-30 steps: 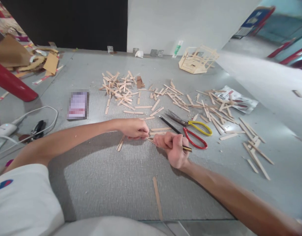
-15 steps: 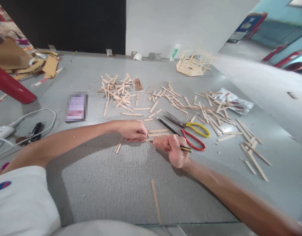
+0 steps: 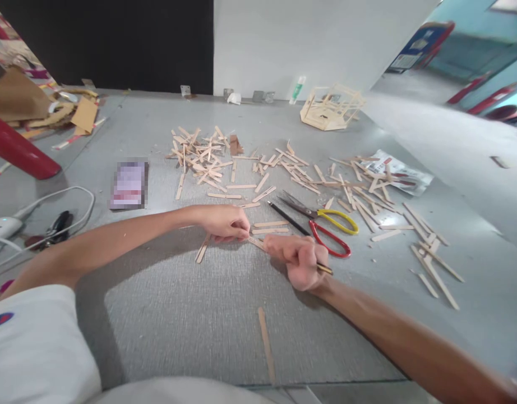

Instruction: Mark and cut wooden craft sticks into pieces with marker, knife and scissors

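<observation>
My left hand (image 3: 230, 222) is closed, its fingertips pinching the left end of a small wooden stick (image 3: 257, 242) near the table's middle. At the stick's other end, my right hand (image 3: 298, 257) is curled closed around a thin dark tool with a gold-coloured end (image 3: 324, 269), which pokes out behind the fist; its tip is hidden. Scissors (image 3: 313, 214) with one yellow and one red handle lie open just beyond my right hand, beside a black pencil-like rod (image 3: 289, 217). Two flat sticks (image 3: 270, 230) rest behind my hands.
Stick piles (image 3: 202, 154) spread across the grey table (image 3: 166, 331). A wooden stick frame (image 3: 332, 112), glue tube (image 3: 298, 90) and plastic packet (image 3: 404, 173) stand or lie behind. A phone (image 3: 129, 185), white cable (image 3: 92, 196) and red tube (image 3: 23, 148) are left; one stick (image 3: 266, 345) lies in front.
My right hand has turned slightly and shifted a little down, and the tool's gold end has moved right and down. More of the stick shows between my hands.
</observation>
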`<state>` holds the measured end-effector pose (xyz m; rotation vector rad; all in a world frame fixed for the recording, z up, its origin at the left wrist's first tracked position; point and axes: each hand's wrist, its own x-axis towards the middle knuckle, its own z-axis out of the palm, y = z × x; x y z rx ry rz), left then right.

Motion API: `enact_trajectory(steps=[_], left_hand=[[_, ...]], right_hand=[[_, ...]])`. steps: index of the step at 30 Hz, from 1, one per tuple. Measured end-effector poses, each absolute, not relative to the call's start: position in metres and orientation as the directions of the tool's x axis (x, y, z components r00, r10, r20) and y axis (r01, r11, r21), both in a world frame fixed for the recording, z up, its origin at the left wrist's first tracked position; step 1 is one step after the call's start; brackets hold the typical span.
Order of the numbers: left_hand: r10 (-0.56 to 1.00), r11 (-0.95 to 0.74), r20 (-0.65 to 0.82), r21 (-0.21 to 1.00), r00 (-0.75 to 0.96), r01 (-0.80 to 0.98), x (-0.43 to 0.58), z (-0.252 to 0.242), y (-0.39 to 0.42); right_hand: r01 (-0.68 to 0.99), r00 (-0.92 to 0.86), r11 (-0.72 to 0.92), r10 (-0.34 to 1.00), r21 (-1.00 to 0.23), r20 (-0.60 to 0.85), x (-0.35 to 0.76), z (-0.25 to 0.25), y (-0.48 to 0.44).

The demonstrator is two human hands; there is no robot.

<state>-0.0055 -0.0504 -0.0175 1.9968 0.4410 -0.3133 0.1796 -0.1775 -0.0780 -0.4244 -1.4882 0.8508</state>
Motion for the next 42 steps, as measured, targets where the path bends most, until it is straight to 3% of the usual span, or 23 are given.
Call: enact_trajectory(steps=[7,30,37,42], left_hand=[[0.141,-0.405,-0.392,0.815,0.909,0.414,-0.0052,-0.0211,-0.0485],[0.146,-0.405,-0.389,0.816,0.910,0.413,-0.0044,-0.0203,-0.0495],[0.148,-0.416,-0.386,0.811,0.910,0.412,-0.0033,-0.0197,-0.0496],[0.139,-0.412,-0.384,0.816,0.913,0.406,-0.0027,-0.0205,-0.0495]], right_hand=[[-0.341,-0.124,0.499,0.816,-0.797,0.564,0.1775,-0.0780,-0.1721],[-0.297,-0.141,0.481,0.832,-0.825,0.537,0.1787,-0.0771,-0.1742],[-0.211,-0.215,0.438,0.851,-0.874,0.478,0.1812,-0.0735,-0.1759],[-0.168,-0.225,0.486,0.828,-0.858,0.513,0.1826,-0.0701,-0.1808]])
